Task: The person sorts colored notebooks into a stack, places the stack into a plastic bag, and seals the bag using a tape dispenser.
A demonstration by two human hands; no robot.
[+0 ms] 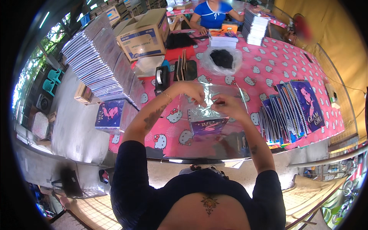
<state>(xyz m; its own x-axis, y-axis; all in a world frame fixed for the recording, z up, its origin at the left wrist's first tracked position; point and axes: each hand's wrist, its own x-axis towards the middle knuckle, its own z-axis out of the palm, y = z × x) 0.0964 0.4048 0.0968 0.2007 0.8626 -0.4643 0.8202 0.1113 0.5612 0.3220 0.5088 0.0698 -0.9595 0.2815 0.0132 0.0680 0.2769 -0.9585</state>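
Note:
In front of me a purple spiral notebook [209, 127] lies on the table, its upper part under a shiny clear plastic wrapper [208, 93]. My left hand [195, 92] is over the wrapper's left side, fingers bent down and pinching the film. From the right, my right hand [229, 106] grips the film too, thumb and fingers close together. The two hands are a short way apart, with glare on the creased plastic between them. Just beyond my left forearm stands a black tape dispenser [162, 79].
A tall stack of wrapped notebooks [103, 61] stands at left, near a cardboard box [143, 36]. A row of spiral notebooks [287, 111] leans at right. A plastic bag with black contents [221, 59] lies beyond my hands. Across the pink cartoon-cat tablecloth [276, 67] sits a person in blue [212, 15].

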